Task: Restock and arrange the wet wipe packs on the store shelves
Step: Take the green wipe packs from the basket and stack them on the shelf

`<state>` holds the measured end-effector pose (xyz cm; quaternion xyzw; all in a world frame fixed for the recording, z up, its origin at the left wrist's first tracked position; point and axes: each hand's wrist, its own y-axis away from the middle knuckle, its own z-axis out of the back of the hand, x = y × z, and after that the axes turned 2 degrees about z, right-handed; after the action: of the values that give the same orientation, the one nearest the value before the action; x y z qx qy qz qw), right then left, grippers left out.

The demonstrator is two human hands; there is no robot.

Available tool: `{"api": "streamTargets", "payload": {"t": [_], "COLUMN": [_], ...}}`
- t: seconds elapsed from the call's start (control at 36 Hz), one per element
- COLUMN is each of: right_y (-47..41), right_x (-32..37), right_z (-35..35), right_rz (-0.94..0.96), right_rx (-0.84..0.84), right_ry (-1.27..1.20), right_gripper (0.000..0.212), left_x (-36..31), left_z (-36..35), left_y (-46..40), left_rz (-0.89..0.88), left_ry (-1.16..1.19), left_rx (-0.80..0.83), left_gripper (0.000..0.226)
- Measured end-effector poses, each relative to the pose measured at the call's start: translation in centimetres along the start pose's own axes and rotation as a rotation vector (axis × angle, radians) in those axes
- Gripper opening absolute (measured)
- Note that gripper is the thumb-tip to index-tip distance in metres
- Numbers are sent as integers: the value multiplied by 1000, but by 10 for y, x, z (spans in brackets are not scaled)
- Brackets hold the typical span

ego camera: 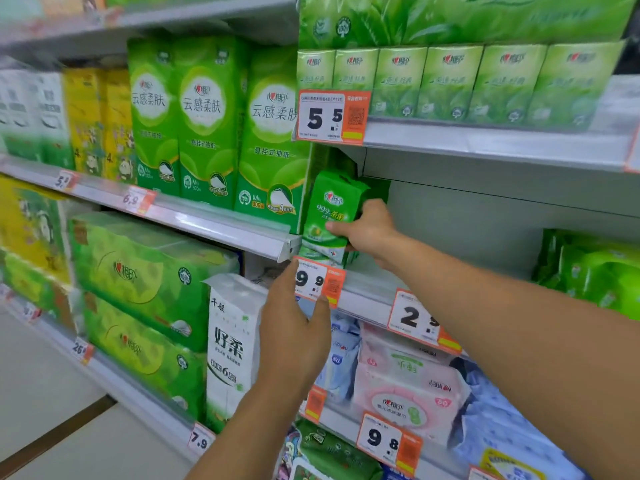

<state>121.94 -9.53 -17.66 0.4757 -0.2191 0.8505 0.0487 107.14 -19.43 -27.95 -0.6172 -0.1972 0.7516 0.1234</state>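
standing a green wet wipe pack (329, 216) upright on the shelf (374, 299)
right hand (367, 230) fingers curled round its side; left hand (294, 327) fingers straight. likely light, soft, slick film: best gripped mid-body.

- My right grip (369, 227) holds an upright green wet wipe pack (330, 211) at the shelf's (367, 299) left end.
- My left grip (294, 327), fingers straight, touches the 9.9 price tag (318, 280) on the shelf's front edge.

I see tall green tissue packs (207, 119) upper left, yellow packs (98, 123) beside them, a white paper-roll bag (232, 344) below, small green tissue packets (450, 83) upper right, orange price tags (332, 116).
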Motion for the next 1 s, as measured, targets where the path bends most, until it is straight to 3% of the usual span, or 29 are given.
{"api": "streamTargets", "payload": {"t": [0.11, 0.25, 0.33, 0.47, 0.56, 0.64, 0.69, 0.75, 0.81, 0.83, 0.92, 1.0], "right_y": [-18, -28, -19, -18, -27, -12, -11, -25, -52, -51, -17, -7], "right_x": [-5, -20, -32, -33, -34, -16, -14, -21, -43, -41, -7, -8], "right_z": [-9, -12, -8, -1, -12, -24, -25, -23, -21, -18, -7, 2], "right_rz": [-95, 90, 0, -83, -173, -286, -313, -349, -370, -381, -366, -273], "right_rx": [61, -36, 3, -160, 15, 191, 200, 289, 339, 349, 263, 200], "right_ry": [134, 459, 386, 241, 47, -120, -127, -181, -208, -220, -162, -117], "right_gripper": [48, 56, 52, 111, 125, 95, 84, 100, 133, 136, 91, 96], "left_x": [0, 4, 6, 8, 7, 3, 1, 0, 0, 0, 2, 7], "left_z": [-1, 3, 7, 7, 4, 2, 1, 1, 1, 1, 1, 1], "left_y": [2, -1, -4, -6, -5, -3, -1, 0, 0, 1, 2, 2], "left_rz": [-30, -105, -88, -26, -14, 7, 6, 3, 11, 14, 2, -33], "left_ry": [-51, -129, -115, -59, -51, -40, -33, -22, -14, -13, -30, -68], "left_rx": [57, 92, 76, 43, 32, 47, 63, 75, 85, 89, 96, 131], "left_gripper": [55, 53, 52, 53, 51, 52, 51, 50, 49, 49, 51, 53]}}
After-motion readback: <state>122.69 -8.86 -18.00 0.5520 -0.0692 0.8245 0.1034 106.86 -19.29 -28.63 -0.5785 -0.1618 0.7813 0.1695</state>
